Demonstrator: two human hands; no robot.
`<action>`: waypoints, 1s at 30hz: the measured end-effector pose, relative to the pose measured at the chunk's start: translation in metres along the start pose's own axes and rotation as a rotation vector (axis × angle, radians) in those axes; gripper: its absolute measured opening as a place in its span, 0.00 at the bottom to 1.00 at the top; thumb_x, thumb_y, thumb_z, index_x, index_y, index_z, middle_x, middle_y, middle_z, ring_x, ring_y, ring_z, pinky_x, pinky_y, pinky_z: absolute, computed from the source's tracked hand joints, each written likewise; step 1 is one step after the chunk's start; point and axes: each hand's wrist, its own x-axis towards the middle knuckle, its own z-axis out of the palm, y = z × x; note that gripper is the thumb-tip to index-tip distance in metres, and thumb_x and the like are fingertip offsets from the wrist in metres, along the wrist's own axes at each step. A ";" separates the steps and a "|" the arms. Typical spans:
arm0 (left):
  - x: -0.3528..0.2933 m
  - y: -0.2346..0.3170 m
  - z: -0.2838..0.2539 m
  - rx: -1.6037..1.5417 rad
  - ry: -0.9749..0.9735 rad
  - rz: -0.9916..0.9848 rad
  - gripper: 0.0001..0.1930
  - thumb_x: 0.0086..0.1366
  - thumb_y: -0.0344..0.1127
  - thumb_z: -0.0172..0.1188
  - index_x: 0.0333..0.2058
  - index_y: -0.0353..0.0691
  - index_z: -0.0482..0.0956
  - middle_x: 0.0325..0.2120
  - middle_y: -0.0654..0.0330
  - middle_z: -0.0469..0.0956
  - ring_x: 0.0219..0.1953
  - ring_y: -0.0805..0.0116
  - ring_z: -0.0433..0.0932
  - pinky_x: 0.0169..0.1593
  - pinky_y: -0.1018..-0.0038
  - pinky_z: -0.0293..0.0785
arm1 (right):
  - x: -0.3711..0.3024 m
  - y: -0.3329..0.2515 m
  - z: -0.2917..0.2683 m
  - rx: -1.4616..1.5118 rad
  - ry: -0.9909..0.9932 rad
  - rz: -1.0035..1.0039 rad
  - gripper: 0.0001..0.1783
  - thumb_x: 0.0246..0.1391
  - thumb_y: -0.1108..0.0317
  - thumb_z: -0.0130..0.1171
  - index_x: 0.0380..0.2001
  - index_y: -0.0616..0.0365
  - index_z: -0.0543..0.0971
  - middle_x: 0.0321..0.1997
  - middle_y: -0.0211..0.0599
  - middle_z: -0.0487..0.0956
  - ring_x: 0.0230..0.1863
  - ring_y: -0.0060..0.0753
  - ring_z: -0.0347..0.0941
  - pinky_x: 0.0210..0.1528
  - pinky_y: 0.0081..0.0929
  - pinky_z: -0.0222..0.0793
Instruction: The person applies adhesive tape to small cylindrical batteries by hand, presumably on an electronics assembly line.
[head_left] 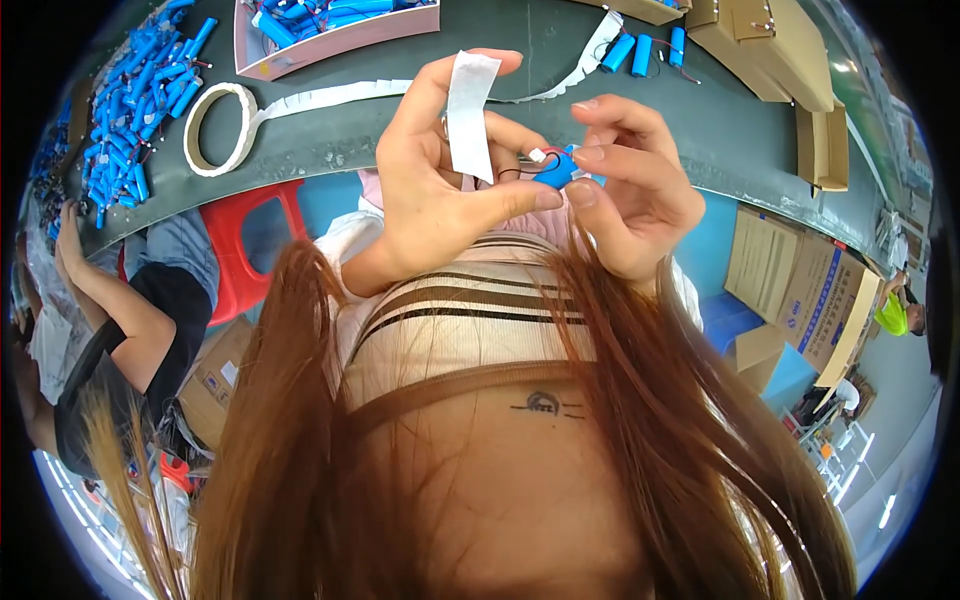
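Note:
A small blue cylindrical battery point(556, 174) with thin red and black wires and a white connector is held up in front of my chest, above the near table edge. My left hand point(425, 170) grips it between thumb and fingers. A short white tape strip point(469, 115) hangs by its upper end at my raised left index finger. From the other side, my right hand point(640, 190) closes its thumb and index finger at the battery's right end, other fingers curled. What exactly those fingertips pinch is partly hidden.
On the dark green table lie a white tape roll point(248, 135) with its tail drawn out, a heap of blue batteries point(130, 120), a pink box point(340, 45) of batteries and cardboard boxes point(750, 50). At left are a red stool point(228, 250) and another person's arm point(125, 305).

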 end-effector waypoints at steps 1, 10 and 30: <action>0.000 0.000 0.000 0.007 -0.005 -0.003 0.38 0.40 0.17 0.67 0.51 0.36 0.59 0.24 0.55 0.78 0.21 0.80 0.71 0.24 0.85 0.65 | 0.000 0.001 0.000 0.000 -0.002 0.003 0.13 0.33 0.83 0.60 0.30 0.66 0.78 0.41 0.52 0.73 0.25 0.22 0.63 0.29 0.17 0.62; 0.001 0.001 0.002 -0.041 0.074 -0.101 0.37 0.39 0.17 0.66 0.51 0.37 0.61 0.25 0.57 0.77 0.20 0.83 0.69 0.24 0.86 0.64 | 0.012 -0.010 -0.008 -0.552 -0.175 -0.225 0.09 0.38 0.79 0.60 0.29 0.63 0.78 0.40 0.57 0.73 0.32 0.31 0.66 0.34 0.24 0.64; 0.004 0.000 -0.001 0.057 0.123 -0.033 0.37 0.38 0.15 0.66 0.49 0.37 0.61 0.23 0.60 0.77 0.18 0.84 0.66 0.24 0.87 0.62 | 0.017 -0.004 0.005 0.115 -0.093 0.476 0.08 0.42 0.80 0.55 0.30 0.69 0.75 0.43 0.49 0.73 0.42 0.31 0.69 0.44 0.27 0.65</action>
